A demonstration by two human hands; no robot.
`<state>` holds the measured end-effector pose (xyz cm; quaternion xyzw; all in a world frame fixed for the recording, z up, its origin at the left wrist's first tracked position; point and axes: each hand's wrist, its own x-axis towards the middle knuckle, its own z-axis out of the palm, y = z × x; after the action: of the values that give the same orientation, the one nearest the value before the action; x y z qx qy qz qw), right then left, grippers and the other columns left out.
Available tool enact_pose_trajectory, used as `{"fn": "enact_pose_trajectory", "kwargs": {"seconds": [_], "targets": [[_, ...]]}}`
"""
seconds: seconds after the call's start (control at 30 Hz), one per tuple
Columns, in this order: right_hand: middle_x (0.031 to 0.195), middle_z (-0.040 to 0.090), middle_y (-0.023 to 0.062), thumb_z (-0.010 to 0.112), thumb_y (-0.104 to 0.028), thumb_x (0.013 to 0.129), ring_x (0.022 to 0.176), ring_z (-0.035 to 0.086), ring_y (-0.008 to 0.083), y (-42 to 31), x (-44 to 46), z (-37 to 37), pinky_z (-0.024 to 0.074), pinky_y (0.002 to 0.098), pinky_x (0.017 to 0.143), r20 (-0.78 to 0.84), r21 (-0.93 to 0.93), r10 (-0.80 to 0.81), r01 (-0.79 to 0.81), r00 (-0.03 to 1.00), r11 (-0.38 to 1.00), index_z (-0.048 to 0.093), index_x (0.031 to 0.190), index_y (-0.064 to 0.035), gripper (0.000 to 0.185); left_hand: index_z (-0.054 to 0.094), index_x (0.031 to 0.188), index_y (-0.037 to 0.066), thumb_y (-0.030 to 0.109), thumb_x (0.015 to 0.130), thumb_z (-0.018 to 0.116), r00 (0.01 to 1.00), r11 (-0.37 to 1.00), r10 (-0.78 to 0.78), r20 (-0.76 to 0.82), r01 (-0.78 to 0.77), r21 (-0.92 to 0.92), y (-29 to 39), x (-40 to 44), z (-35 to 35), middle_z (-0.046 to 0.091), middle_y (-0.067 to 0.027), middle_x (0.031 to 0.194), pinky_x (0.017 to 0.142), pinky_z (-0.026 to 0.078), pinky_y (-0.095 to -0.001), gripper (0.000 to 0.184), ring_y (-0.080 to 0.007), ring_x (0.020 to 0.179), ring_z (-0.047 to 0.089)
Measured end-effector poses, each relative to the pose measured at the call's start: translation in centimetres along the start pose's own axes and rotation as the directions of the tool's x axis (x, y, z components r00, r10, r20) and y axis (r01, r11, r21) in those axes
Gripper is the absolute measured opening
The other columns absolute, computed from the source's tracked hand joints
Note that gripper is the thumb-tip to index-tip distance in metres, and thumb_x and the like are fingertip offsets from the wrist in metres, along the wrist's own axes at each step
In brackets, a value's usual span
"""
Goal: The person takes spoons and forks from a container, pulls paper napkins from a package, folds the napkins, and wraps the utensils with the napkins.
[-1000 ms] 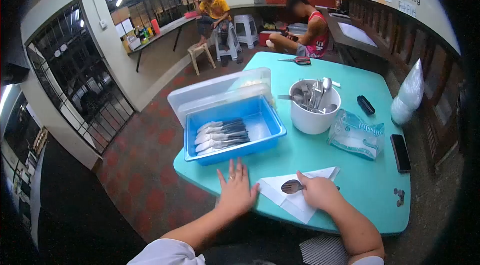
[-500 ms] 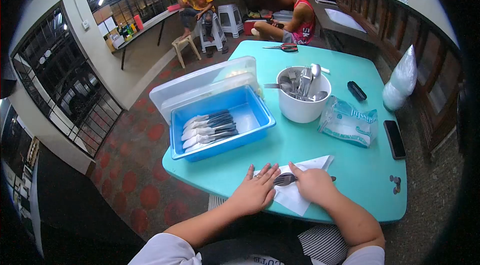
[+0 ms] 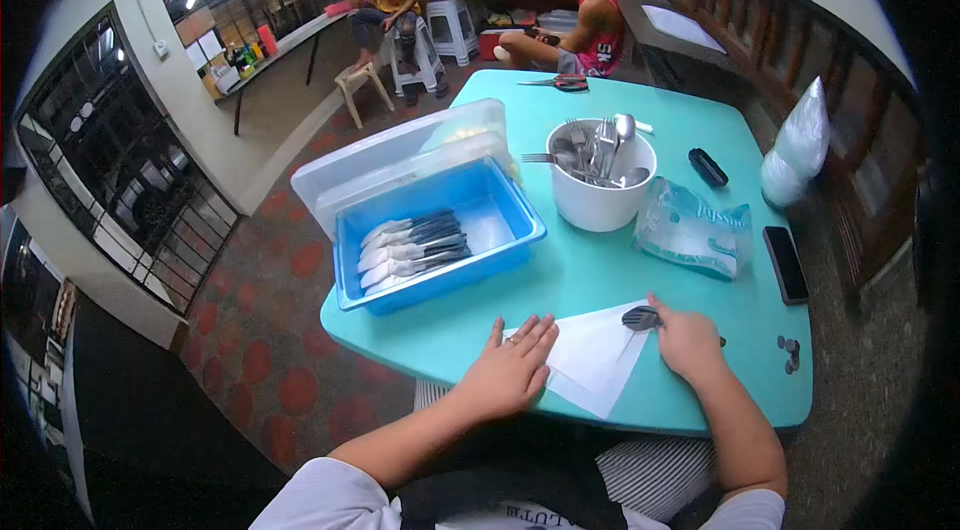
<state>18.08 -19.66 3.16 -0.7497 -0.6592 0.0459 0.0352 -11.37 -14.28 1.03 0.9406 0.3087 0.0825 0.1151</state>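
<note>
The spread left hand [image 3: 505,370] is apparently steadying the flat white paper napkin [image 3: 592,358] while the right hand [image 3: 690,342] is pinching silvery metal cutlery [image 3: 640,318] at its far-right corner.

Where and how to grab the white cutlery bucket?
Two palms on the outer wall of the white bucket, opposite sides, coming in from the near side. It's round, upright and open, with utensils standing above the rim, so I'd avoid a top grip. Keep the left palm below the fork jutting over the rim; the plastic pack crowds the lower right.
</note>
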Motion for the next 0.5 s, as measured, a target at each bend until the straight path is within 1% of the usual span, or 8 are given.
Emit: {"fn": "enact_pose_trajectory", "kwargs": {"seconds": [0.07,0.13,0.17,0.23,0.27,0.37,0.47,0.5], "targets": [[0.075,0.064,0.0166,0.056,-0.016,0.082,0.069,0.062,0.0354,0.6,-0.1,0.0,0.0491,0.0464,0.065,-0.037,0.035,0.061,-0.059,0.997,0.998,0.053,0.131,-0.0167,0.05,0.031,0.141,0.003,0.022,0.091,0.046,1.0,1.0,0.0,-0.031,0.0,-0.016,0.0,0.1,0.1,0.029,-0.0169,0.149,0.107,0.017,-0.0651,0.056,-0.0328,0.138,0.029],[0.077,0.064,0.0182,0.057,-0.016,0.082,0.071,0.062,0.0369,0.7,0.1,0.4,0.0485,0.0467,0.065,-0.075,0.112,0.101,-0.092,0.992,0.989,0.055,0.129,-0.0142,0.047,0.04,0.135,0.002,0.019,0.089,0.05,0.996,1.0,-0.002,-0.091,0.003,0.005,-0.1,0.8,0.1,0.038,-0.0176,0.142,0.105,0.024,-0.0614,0.05,-0.0345,0.13,0.039],[0.078,0.064,0.0189,0.058,-0.018,0.081,0.072,0.062,0.0374,1.2,0.2,0.7,0.0482,0.0467,0.066,-0.074,0.2,0.126,-0.109,0.989,0.974,0.056,0.126,-0.0124,0.044,0.045,0.131,0.002,0.018,0.088,0.053,0.993,1.0,-0.005,-0.118,0.006,0.016,-0.2,1.3,0.0,0.043,-0.0179,0.138,0.105,0.028,-0.0596,0.047,-0.0354,0.126,0.043],[0.08,0.065,0.0201,0.06,-0.02,0.081,0.074,0.062,0.0385,2.3,0.8,0.8,0.0476,0.0469,0.066,-0.07,0.369,0.182,-0.144,0.981,0.918,0.059,0.119,-0.0087,0.04,0.051,0.123,0.002,0.015,0.084,0.058,0.995,0.994,0.009,-0.103,-0.02,-0.108,-0.9,3.4,0.1,0.052,-0.0172,0.125,0.1,0.036,-0.0524,0.042,-0.0357,0.114,0.051],[0.081,0.065,0.0206,0.061,-0.022,0.08,0.075,0.062,0.0387,2.2,0.8,0.6,0.0474,0.0466,0.066,-0.067,0.377,0.194,-0.155,0.979,0.913,0.059,0.116,-0.0071,0.038,0.054,0.119,0.002,0.014,0.082,0.061,0.995,0.985,0.02,-0.1,-0.037,-0.171,-1.1,4.4,0.0,0.056,-0.0168,0.119,0.097,0.041,-0.0488,0.04,-0.0359,0.107,0.054],[0.083,0.065,0.0219,0.065,-0.027,0.079,0.077,0.062,0.0393,1.8,0.5,-0.5,0.0471,0.0461,0.066,-0.082,0.399,0.242,-0.191,0.967,0.897,0.058,0.108,-0.0037,0.038,0.058,0.11,0.002,0.013,0.075,0.068,0.991,0.986,-0.047,-0.127,0.026,-0.163,0.2,6.1,-0.6,0.059,-0.0162,0.106,0.088,0.046,-0.0425,0.037,-0.0356,0.097,0.057],[0.083,0.064,0.0228,0.067,-0.03,0.078,0.078,0.062,0.0397,1.3,0.3,-1.1,0.0469,0.0464,0.067,-0.118,0.429,0.278,-0.204,0.953,0.88,0.056,0.106,-0.003,0.041,0.06,0.093,-0.001,0.009,0.072,0.067,0.995,0.982,-0.081,-0.052,0.071,-0.174,0.9,7.5,-1.9,0.06,-0.0201,0.098,0.082,0.049,-0.0426,0.024,-0.037,0.095,0.058],[0.082,0.064,0.023,0.067,-0.03,0.078,0.077,0.062,0.0398,1.2,0.4,-1.0,0.0468,0.0466,0.067,-0.119,0.432,0.28,-0.204,0.953,0.879,0.055,0.107,-0.0029,0.041,0.061,0.092,-0.001,0.009,0.071,0.068,0.997,0.984,-0.078,-0.016,0.074,-0.159,0.6,7.9,-1.8,0.06,-0.0201,0.097,0.081,0.05,-0.0432,0.024,-0.0371,0.094,0.059]]}}
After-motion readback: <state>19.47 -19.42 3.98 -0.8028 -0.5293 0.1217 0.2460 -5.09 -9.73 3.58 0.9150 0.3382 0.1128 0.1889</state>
